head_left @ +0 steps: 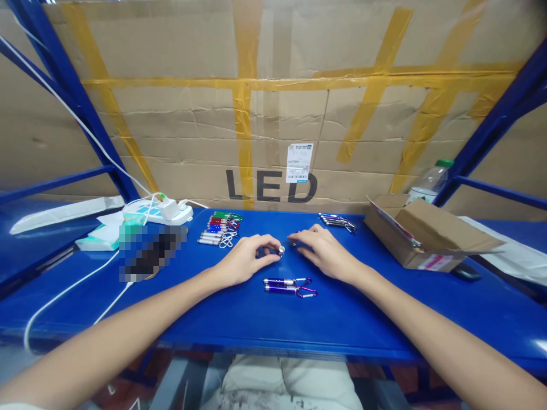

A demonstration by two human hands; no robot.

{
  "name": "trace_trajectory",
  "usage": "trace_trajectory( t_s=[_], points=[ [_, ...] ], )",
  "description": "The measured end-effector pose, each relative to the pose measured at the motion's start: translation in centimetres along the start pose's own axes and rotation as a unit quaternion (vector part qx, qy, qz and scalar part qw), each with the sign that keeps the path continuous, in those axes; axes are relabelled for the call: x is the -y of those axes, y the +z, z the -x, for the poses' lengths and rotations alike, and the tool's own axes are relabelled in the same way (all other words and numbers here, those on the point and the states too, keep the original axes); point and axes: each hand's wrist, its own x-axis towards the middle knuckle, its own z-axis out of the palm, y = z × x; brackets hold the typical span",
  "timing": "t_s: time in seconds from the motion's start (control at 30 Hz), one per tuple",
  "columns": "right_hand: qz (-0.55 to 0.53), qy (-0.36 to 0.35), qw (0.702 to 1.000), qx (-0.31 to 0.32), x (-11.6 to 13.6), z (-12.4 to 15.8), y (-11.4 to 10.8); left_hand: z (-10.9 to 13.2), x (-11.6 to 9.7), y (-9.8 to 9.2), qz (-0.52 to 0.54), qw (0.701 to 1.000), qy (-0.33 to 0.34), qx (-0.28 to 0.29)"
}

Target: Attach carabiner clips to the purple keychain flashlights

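Observation:
My left hand (245,259) pinches a small cylinder with a silver, open-looking end (281,250) between thumb and fingers; most of it is hidden by the fingers. Just to its right, my right hand (322,250) hovers with bent fingers; a tiny piece (294,244) shows at its fingertips, too small to name. Below the hands, two purple keychain flashlights (280,289) with carabiner clips lie side by side on the blue table (239,319). Behind my left hand, several flashlights (216,229) in green, red, blue and silver lie in a row. Several dark ones (335,222) lie beyond my right hand.
At right stand an open cardboard box (427,239), a dark mouse-like object (465,272) and a green-capped bottle (431,179). At left are a power strip (182,215), white cables (55,304) and a tissue pack (100,236). A large LED carton (192,142) walls the back.

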Motion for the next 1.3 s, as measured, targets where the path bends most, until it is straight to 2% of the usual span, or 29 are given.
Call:
trace_trajectory(
  t_s=[0.13, 0.4, 0.57, 0.77, 0.93, 1.3],
  points=[
    [0.032, -0.001, 0.999, 0.019, 0.3, 0.0, -0.1, -0.1, 0.2, 0.1, 0.012, 1.0, -0.014, 0.0],
    [0.033, -0.019, 0.999, 0.001, 0.0, -0.2, 0.1, -0.1, 0.4, 0.2, 0.015, 1.0, -0.017, 0.001],
    [0.029, -0.002, 1.0, 0.004, 0.0, -0.3, 0.1, -0.1, 0.3, 0.2, 0.02, 1.0, -0.018, 0.003],
    [-0.05, 0.019, 0.998, -0.012, -0.1, -0.4, 0.2, -0.1, 0.2, 0.2, 0.025, 1.0, -0.018, 0.002],
    [-0.155, 0.043, 0.987, 0.008, 0.0, -0.5, 0.3, 0.0, 0.3, 0.2, 0.033, 0.999, -0.022, -0.001],
    [-0.157, 0.06, 0.984, 0.06, -0.2, -0.4, -0.6, -0.1, 0.4, 0.2, 0.059, 0.998, -0.037, 0.01]
  ],
)
